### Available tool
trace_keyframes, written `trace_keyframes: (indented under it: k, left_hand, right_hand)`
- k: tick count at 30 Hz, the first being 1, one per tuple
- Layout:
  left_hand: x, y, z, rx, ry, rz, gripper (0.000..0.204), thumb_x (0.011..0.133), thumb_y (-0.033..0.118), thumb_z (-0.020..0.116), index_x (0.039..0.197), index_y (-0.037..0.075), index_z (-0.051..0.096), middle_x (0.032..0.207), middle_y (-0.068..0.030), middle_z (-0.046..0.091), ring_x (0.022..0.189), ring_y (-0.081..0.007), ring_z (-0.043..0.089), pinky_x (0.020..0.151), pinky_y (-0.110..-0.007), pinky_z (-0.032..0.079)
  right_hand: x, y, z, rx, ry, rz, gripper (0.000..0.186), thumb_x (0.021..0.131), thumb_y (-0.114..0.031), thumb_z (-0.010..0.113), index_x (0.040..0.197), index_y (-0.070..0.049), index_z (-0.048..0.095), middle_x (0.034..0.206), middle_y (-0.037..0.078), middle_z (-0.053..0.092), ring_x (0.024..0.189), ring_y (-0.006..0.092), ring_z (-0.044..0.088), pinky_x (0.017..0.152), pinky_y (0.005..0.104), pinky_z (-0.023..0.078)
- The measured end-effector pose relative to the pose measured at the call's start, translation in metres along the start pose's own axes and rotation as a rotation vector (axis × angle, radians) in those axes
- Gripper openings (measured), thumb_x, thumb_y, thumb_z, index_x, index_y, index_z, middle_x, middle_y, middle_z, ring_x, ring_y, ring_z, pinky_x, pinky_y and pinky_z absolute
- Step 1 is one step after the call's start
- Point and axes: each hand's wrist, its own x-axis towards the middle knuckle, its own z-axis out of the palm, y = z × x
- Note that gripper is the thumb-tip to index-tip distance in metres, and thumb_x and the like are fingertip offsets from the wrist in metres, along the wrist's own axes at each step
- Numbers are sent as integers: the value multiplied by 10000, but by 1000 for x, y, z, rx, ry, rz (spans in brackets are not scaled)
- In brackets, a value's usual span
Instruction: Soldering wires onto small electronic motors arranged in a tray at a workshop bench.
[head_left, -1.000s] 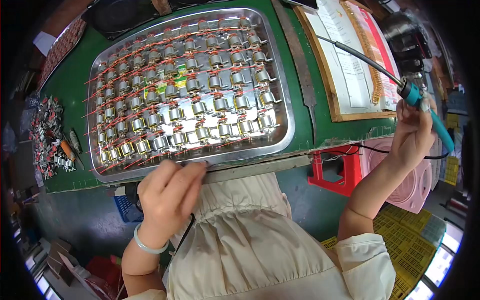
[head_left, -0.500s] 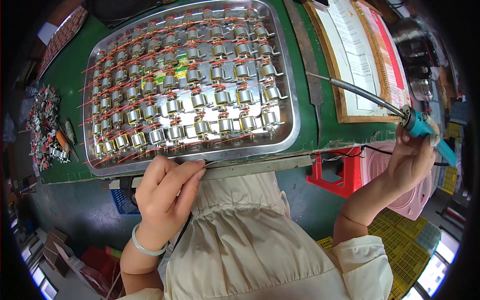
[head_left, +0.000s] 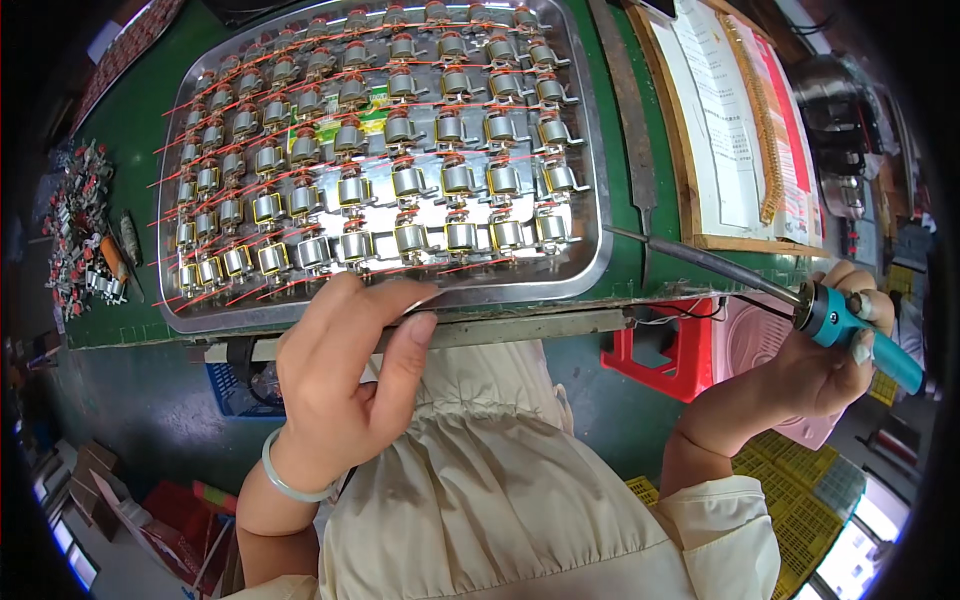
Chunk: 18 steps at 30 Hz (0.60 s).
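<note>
A worker's left hand rests on the near rim of a shallow rectangular steel tray, its fingers curled over the edge and touching the metal; whether they pinch anything there cannot be told. The tray lies on a green surface and carries small wound coil parts with brass-coloured bodies and thin red leads, set in about seven rows of roughly nine; the far rows are too crowded for a firm count.

The right hand is well off the tray's right corner, below the surface's edge, with its fingers clenched around the teal handle of one soldering iron. The iron's dark metal shaft runs up and left from the grip, its tip reaching the tray's right rim.

Right of the tray, one wooden board bearing printed sheets lies flat, with a long dark metal strip between board and tray. Left of the tray, a loose heap of small metal parts sits on the green surface.

Below the tray's near edge appear one red plastic stool and one blue plastic crate. A pale green bangle circles the left wrist, and a cream sleeve covers the right arm.
</note>
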Motion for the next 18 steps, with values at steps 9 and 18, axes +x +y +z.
trace_keyframes:
  k: [9,18]
  left_hand:
    - [-2,-1,6,-133,43,-163,96,694,-8,529,775,0,476,620,-73,463,443,-165,418,406,-256,340]
    - [4,1,12,-49,113,-77,115,637,-29,588,738,4,544,600,-60,445,463,-149,418,409,-245,334]
  right_hand:
    - [1,-2,5,-54,25,46,254,692,-218,441,801,11,429,650,72,321,610,165,292,559,270,274]
    - [4,-4,18,-69,-76,6,239,666,-225,466,776,-14,434,599,58,345,555,148,302,509,271,252]
